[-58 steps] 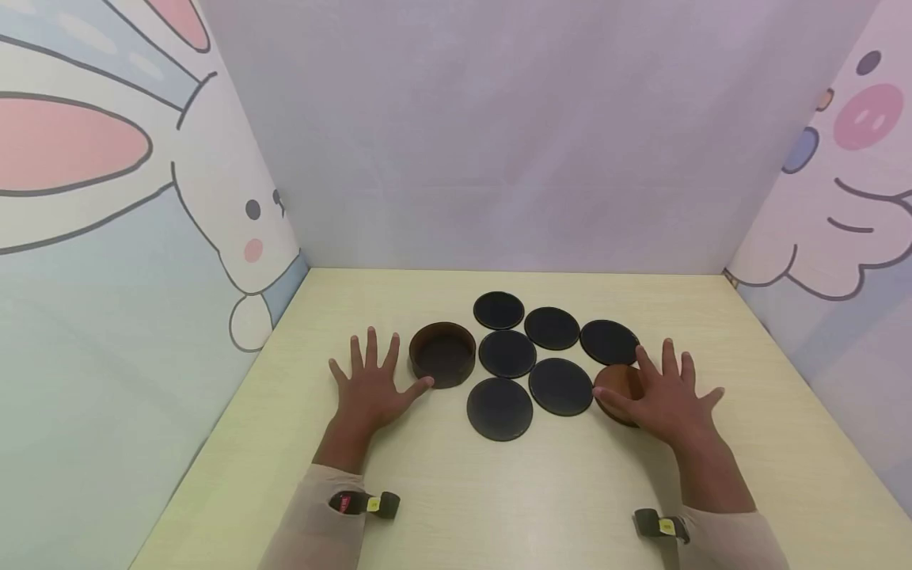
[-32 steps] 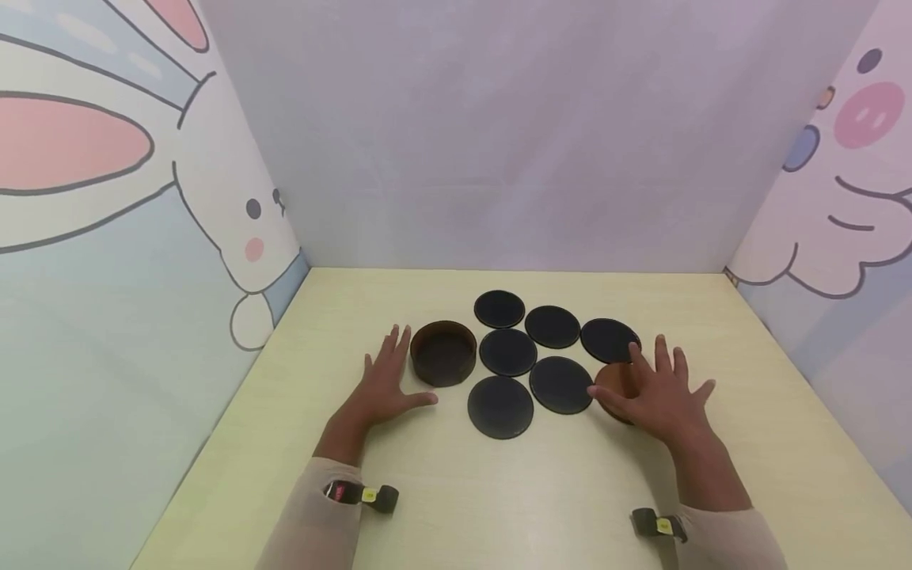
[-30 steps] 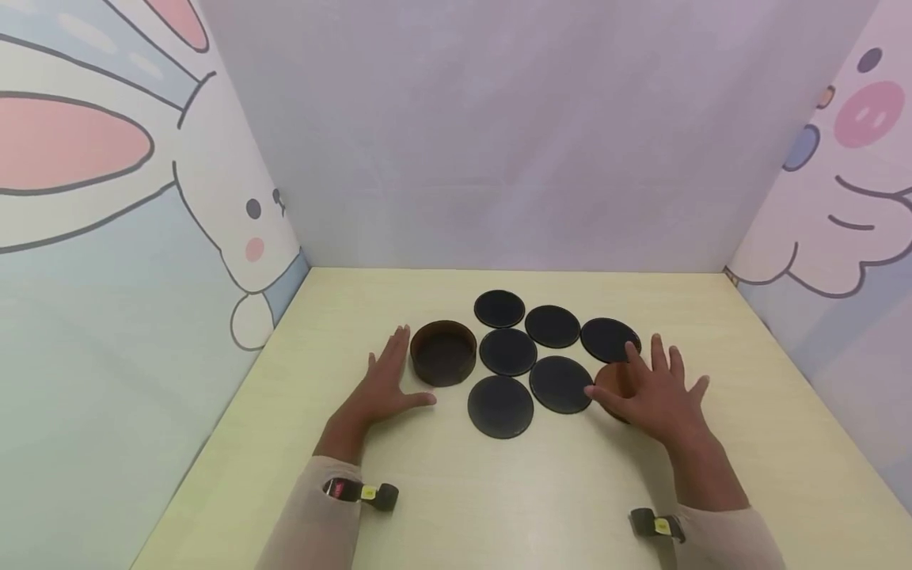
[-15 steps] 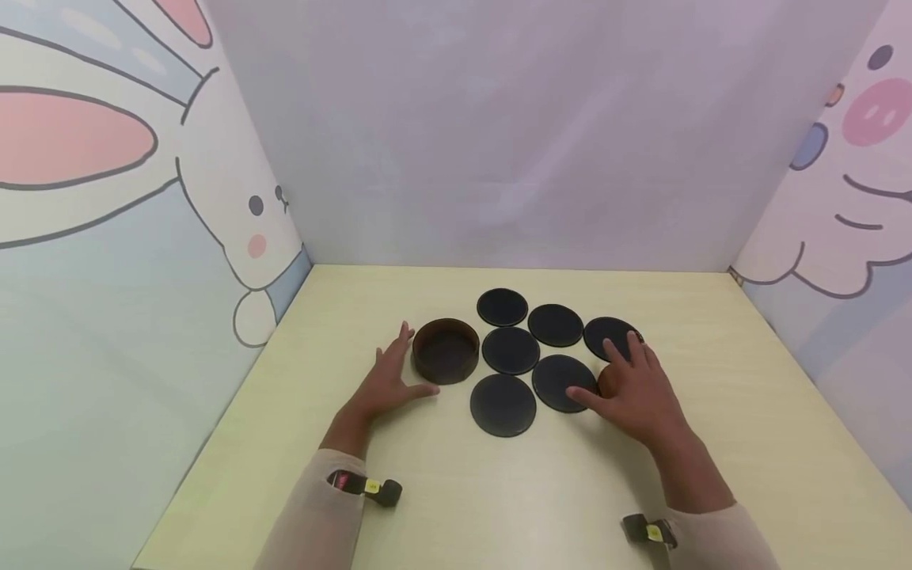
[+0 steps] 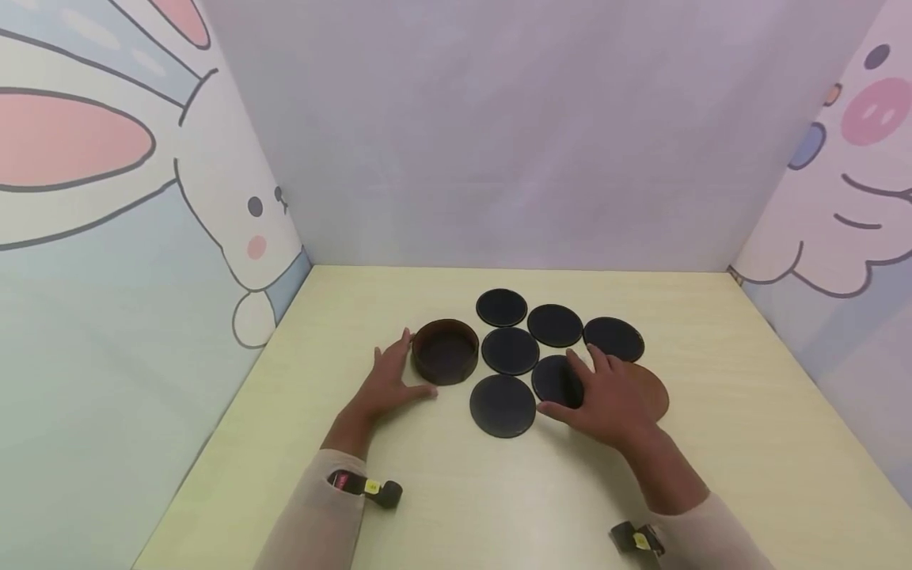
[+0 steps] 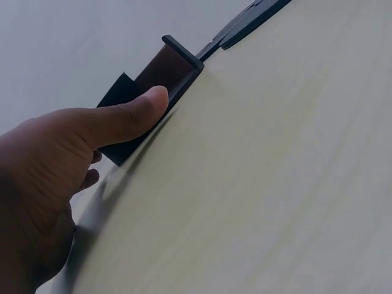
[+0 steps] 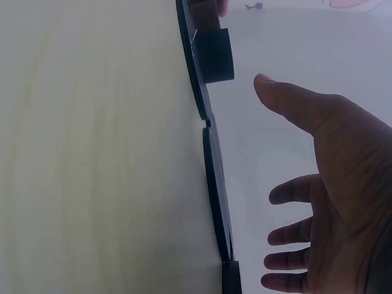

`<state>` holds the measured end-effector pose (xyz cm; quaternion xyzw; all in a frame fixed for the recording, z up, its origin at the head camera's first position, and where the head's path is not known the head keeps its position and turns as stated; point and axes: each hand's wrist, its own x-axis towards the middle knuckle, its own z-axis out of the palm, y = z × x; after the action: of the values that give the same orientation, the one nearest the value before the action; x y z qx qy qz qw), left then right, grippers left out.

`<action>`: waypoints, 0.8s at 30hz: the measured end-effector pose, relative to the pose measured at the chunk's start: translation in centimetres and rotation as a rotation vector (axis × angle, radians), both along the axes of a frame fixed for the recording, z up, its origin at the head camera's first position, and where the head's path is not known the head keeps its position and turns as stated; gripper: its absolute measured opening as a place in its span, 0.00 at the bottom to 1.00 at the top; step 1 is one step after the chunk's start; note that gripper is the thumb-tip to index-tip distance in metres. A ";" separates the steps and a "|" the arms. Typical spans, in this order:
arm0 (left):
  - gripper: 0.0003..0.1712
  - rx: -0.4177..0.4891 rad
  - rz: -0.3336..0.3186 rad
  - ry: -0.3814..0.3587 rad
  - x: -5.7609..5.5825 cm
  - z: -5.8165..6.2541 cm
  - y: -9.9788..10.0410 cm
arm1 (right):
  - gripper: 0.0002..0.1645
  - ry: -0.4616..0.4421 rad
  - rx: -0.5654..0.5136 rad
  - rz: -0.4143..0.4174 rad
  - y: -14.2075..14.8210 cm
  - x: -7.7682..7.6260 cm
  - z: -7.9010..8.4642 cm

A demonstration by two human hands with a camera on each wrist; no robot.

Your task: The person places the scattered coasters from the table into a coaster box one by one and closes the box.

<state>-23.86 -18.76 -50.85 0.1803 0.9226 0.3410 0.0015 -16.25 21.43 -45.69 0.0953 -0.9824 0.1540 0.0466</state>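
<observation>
In the head view, a round dark-brown coaster holder [image 5: 445, 352] stands upright left of several flat black coasters, one of them a front coaster [image 5: 502, 406]. My left hand [image 5: 385, 386] lies along the holder's near left side, fingers at its left and thumb at its front. In the left wrist view, the thumb overlaps the holder's wall [image 6: 116, 95]; the other fingertips are mostly hidden. My right hand [image 5: 606, 404] hovers with fingers spread and holds nothing. It partly hides a black coaster [image 5: 550, 381] and a brown disc [image 5: 650, 393].
Beyond the hands lie more black coasters, the farthest being a back coaster [image 5: 502, 307], with a right-hand coaster [image 5: 614, 340] near the brown disc. The pale wooden table [image 5: 456, 491] meets a grey back wall [image 5: 499, 158] and cartoon-printed side walls.
My left hand has turned from spread beside the holder to lying along it, then stayed. My right hand has moved left, off the brown disc, uncovering more of it. The coasters keep their places.
</observation>
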 end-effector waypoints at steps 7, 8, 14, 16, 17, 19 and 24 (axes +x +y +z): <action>0.72 -0.016 0.013 -0.023 0.2 0.2 -0.1 | 0.67 -0.020 -0.023 0.043 -1.7 -0.1 0.4; 0.71 -0.021 0.011 -0.019 0.3 0.2 -0.1 | 0.68 -0.030 -0.023 0.047 -1.9 -0.1 0.4; 0.65 -0.041 0.004 0.006 0.3 0.0 0.0 | 0.69 -0.094 -0.003 0.072 -3.3 -0.5 0.9; 0.64 -0.039 0.003 0.006 0.3 -0.1 0.0 | 0.70 -0.099 0.014 0.078 -3.6 -0.6 1.1; 0.64 -0.038 0.004 0.005 0.3 -0.1 0.0 | 0.70 -0.101 0.023 0.084 -3.8 -0.7 1.2; 0.63 -0.034 0.008 0.000 0.3 -0.1 0.1 | 0.70 -0.112 0.042 0.089 -4.2 -0.8 1.5; 0.62 -0.033 0.014 -0.003 0.4 -0.2 0.0 | 0.69 -0.146 0.090 0.136 -5.4 -1.0 2.1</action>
<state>-23.51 -18.75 -51.00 0.1735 0.9293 0.3261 0.0036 -17.23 16.00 -43.61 0.1520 -0.9804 0.1192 -0.0401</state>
